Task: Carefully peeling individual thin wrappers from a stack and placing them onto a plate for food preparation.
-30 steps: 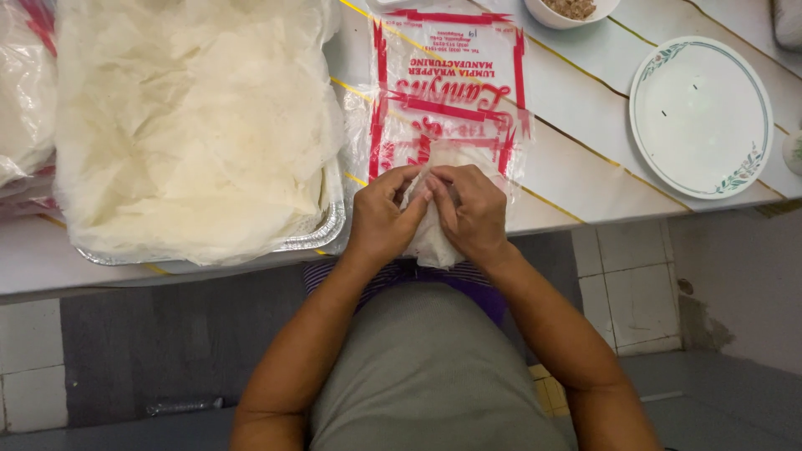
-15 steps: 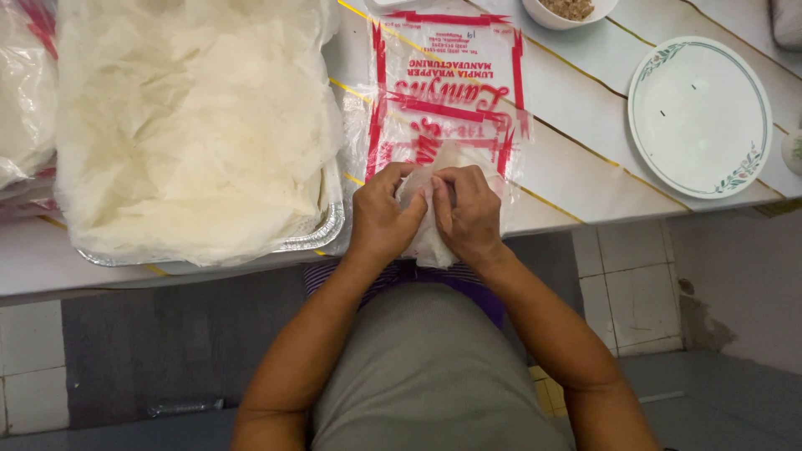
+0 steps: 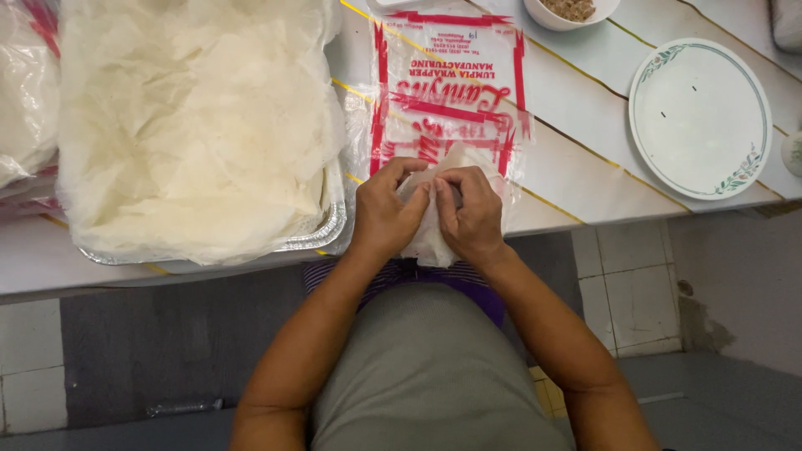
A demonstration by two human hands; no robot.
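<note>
A thin white wrapper sheet (image 3: 429, 240) hangs over the table's near edge, pinched between both hands. My left hand (image 3: 386, 210) grips its left side and my right hand (image 3: 470, 214) grips its right side, thumbs meeting at the top. Just behind the hands lies a clear plastic wrapper bag (image 3: 451, 92) with red print, flat on the table. What sits inside the folded sheet is hidden by my fingers.
A foil tray (image 3: 322, 234) piled with pale wrapper sheets (image 3: 192, 125) stands at the left. More bagged sheets (image 3: 25, 100) lie at the far left. A white plate (image 3: 700, 117) with a floral rim is at the right, a bowl of filling (image 3: 571, 10) behind.
My fingers have shifted a little on the sheet, drawing closer together at its top. Nothing else on the table has moved.
</note>
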